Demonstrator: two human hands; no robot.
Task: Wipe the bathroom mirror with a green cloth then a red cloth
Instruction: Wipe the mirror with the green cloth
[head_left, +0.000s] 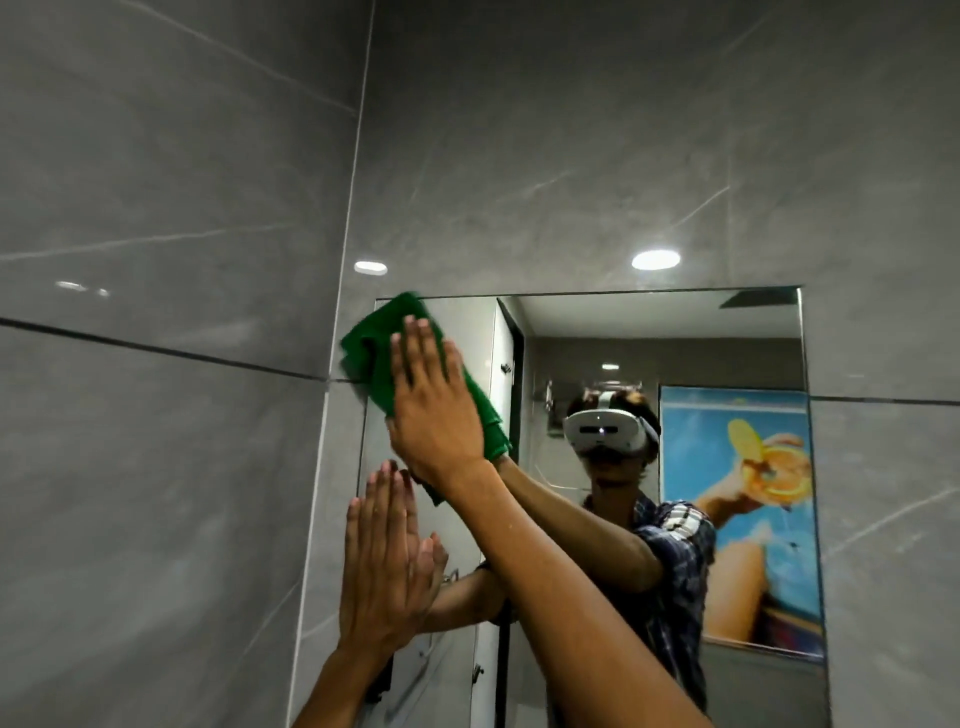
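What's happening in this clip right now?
A person is wiping the bathroom mirror. The right hand presses a green cloth flat against the mirror's top left corner, while the left hand rests open-palmed on the glass lower down. No red cloth is in view.

The mirror (675, 338) is set into the grey tiled wall (182, 208), which borders it above and on both sides. A green cloth (384, 338) lies flat against the mirror's upper left corner, overlapping onto the wall.
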